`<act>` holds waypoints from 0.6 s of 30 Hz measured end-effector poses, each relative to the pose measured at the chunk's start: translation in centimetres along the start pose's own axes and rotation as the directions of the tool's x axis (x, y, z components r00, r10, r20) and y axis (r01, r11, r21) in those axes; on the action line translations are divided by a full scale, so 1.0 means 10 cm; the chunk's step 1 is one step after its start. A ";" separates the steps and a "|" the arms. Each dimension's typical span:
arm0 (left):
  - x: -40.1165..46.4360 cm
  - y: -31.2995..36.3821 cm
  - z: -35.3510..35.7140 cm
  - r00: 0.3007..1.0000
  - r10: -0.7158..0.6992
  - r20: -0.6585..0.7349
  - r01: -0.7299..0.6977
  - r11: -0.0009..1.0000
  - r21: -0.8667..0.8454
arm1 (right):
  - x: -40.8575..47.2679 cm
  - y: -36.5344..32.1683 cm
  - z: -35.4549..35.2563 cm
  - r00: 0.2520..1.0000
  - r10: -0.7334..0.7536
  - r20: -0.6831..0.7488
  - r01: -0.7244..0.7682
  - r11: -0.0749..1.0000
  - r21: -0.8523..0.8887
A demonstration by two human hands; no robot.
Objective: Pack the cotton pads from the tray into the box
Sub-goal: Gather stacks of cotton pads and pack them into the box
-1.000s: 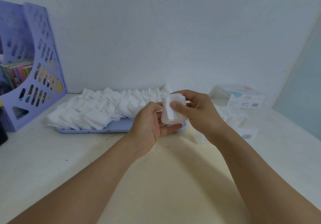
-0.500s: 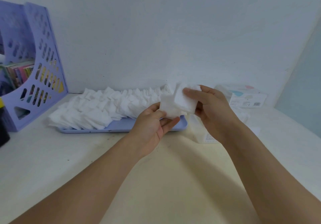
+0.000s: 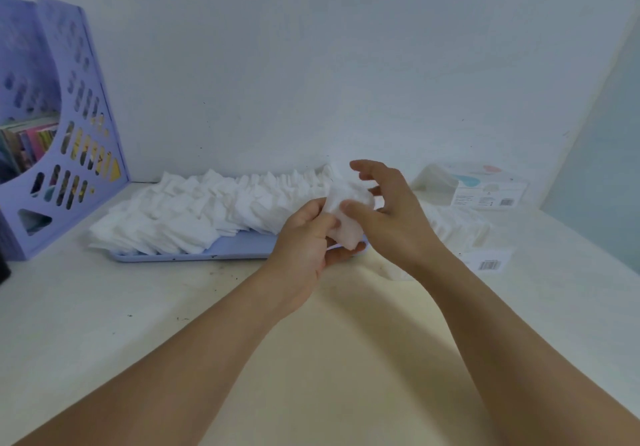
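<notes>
Both hands are up over the middle of the surface (image 3: 138,307), working a small stack of cotton pads (image 3: 346,217) between them. The left hand (image 3: 304,241) has its fingers curled under and around the stack, gripping it from the near side, while the right hand (image 3: 391,217) sets its thumb on the front of the stack and spreads the other fingers (image 3: 367,167) loosely above and behind it, relaxed and slightly blurred. Just behind the hands sits the pale blue tray (image 3: 194,255), heaped with loose cotton pads (image 3: 194,213) that spill over its left and far edges. Off to the right, against the wall, there is the box (image 3: 485,189), white with small coloured marks and a barcode on its side, well apart from the stack. More pads (image 3: 457,224) lie in a row in front of the box, next to a flat barcode label (image 3: 490,262). At far left stands a purple file holder (image 3: 69,127) with books inside.
</notes>
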State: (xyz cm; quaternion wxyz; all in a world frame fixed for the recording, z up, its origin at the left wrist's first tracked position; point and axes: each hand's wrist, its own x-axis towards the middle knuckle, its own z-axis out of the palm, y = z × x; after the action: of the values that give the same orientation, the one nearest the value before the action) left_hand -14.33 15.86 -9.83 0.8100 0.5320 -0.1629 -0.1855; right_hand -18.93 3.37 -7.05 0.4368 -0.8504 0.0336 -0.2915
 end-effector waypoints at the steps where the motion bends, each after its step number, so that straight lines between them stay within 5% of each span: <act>1: 0.00 -0.01 0.00 1.000 0.023 0.003 -0.023 0.997 0.069 | -0.01 -0.02 -0.01 0.999 -0.005 0.038 0.005 1.000 0.018; 4: -0.01 -0.01 0.04 0.997 0.051 -0.054 -0.046 0.995 0.085 | -0.06 -0.08 0.01 0.969 0.095 0.226 -0.132 0.979 0.155; 7: 0.02 0.02 0.03 0.990 -0.087 -0.108 0.058 0.967 -0.247 | -0.13 -0.13 0.10 0.901 0.121 0.416 -0.220 0.955 0.198; 12: 0.01 0.06 0.06 0.979 -0.105 -0.175 0.032 0.925 -0.380 | -0.07 -0.07 0.14 0.954 0.031 0.297 -0.062 0.994 0.094; 15: 0.02 0.06 0.12 0.990 -0.013 -0.138 -0.025 0.962 -0.271 | 0.04 -0.03 -0.02 0.981 0.066 0.182 -0.080 0.995 0.067; 17: 0.02 -0.02 0.06 0.988 0.141 -0.068 -0.134 0.986 0.101 | 0.13 0.04 -0.25 0.994 0.108 0.002 -0.108 0.992 0.065; 18: 0.00 -0.07 0.01 0.963 0.266 0.051 -0.265 0.885 0.383 | 0.17 0.09 -0.39 0.983 0.136 -0.122 -0.134 0.991 0.028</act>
State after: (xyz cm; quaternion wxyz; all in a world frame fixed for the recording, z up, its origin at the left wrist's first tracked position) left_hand -14.47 15.54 -10.47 0.7069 0.6543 -0.2661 -0.0365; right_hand -19.38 -0.49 -5.17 0.4611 -0.8220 0.1153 -0.3136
